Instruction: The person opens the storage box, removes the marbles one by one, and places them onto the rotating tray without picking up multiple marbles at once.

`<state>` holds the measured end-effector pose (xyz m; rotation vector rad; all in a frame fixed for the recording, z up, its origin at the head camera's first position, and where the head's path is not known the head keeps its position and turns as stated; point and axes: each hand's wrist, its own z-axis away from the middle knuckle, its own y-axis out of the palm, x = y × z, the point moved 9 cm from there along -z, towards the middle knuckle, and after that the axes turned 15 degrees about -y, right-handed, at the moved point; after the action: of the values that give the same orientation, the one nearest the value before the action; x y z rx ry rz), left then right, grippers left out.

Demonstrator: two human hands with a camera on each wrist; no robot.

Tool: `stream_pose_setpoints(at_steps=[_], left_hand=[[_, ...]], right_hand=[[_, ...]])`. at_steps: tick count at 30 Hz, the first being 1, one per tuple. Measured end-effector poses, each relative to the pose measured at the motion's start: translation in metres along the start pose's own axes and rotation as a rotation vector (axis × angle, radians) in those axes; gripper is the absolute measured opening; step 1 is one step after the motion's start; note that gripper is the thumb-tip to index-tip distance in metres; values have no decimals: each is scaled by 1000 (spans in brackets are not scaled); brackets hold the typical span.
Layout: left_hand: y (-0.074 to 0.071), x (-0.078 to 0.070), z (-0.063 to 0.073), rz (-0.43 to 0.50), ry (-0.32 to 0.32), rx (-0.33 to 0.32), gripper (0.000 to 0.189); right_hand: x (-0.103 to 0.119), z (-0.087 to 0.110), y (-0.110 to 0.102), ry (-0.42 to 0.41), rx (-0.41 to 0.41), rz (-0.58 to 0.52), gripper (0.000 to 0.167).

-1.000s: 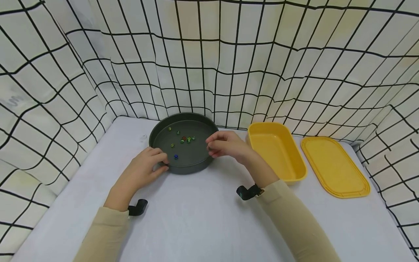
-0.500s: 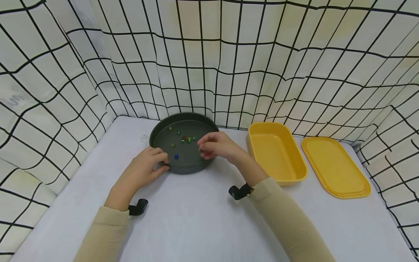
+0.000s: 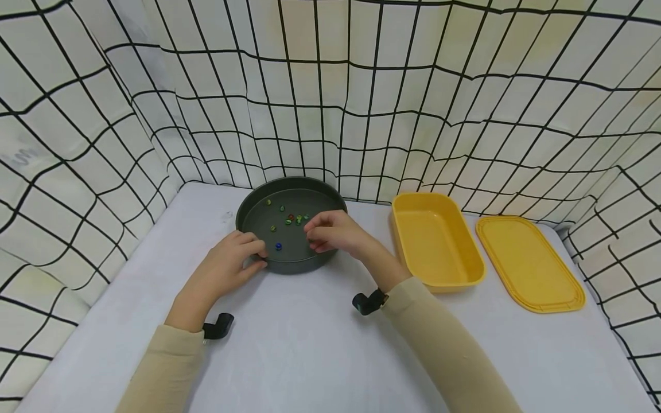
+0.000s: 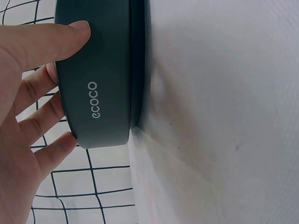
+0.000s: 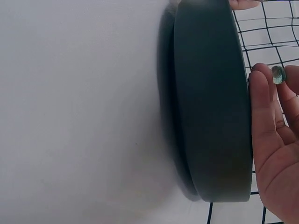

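A round dark green tray marked "ecoco" stands on the white table. My left hand grips its near left rim; in the left wrist view the thumb lies on the outer wall and the fingers reach over the rim. Above the tray's right side is my right hand. It pinches a clear greenish glass marble, which the fingers hide in the head view. Inside the tray lie several small marbles: a blue one near the front, a reddish one and green ones around the middle.
To the right of the tray stands a yellow rectangular container, with a flat yellow lid beyond it. White walls behind black wire grid enclose the table at the back and sides.
My right hand has moved left from the tray's right rim to over its inside. The left hand keeps its hold on the rim, and the marbles in the tray lie as before.
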<state>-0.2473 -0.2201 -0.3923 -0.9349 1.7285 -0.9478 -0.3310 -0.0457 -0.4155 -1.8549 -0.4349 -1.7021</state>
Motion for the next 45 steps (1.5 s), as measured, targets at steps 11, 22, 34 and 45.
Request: stream_pose_setpoints(at_steps=[11, 22, 34, 45], left_hand=[[-1, -1, 0, 5, 15, -7, 22], [-1, -1, 0, 3, 21, -10, 22], [-2, -2, 0, 4, 24, -17, 22], [-2, -2, 0, 3, 20, -10, 23]], right_hand=[[-1, -10, 11, -20, 8, 45, 25], [-3, -13, 13, -11, 20, 183, 21], [1, -11, 14, -41, 19, 310, 7], [4, -8, 14, -47, 11, 351, 9]])
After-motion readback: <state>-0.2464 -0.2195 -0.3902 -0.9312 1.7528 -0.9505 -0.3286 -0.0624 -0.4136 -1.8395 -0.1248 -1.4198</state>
